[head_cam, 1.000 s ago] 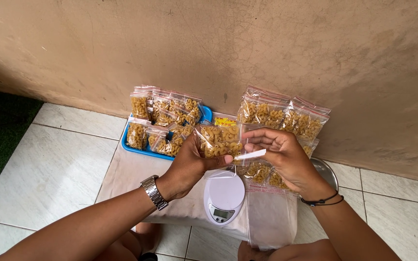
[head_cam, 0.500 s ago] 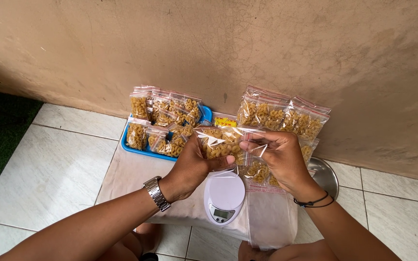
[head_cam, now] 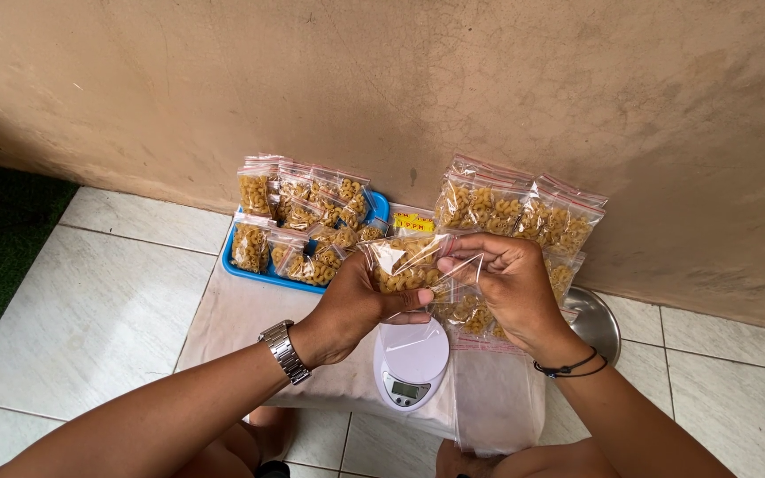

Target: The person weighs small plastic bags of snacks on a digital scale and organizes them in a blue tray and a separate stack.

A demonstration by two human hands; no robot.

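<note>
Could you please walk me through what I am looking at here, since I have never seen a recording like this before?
There is no machine here: a person works with two bare hands, and the single picture comes from a camera worn on the head, looking down at them. The left hand, with a metal watch at the wrist, and the right hand, with a dark cord bracelet, together hold a small clear bag of elbow macaroni in a pinching grip above a white kitchen scale. The scale stands on a pale cloth spread over the tiled floor. By the wall, a blue tray holds more filled bags, and another stack of filled bags leans to the right. Empty clear bags lie beside the scale, and the rim of a metal bowl shows behind the right wrist.
</note>
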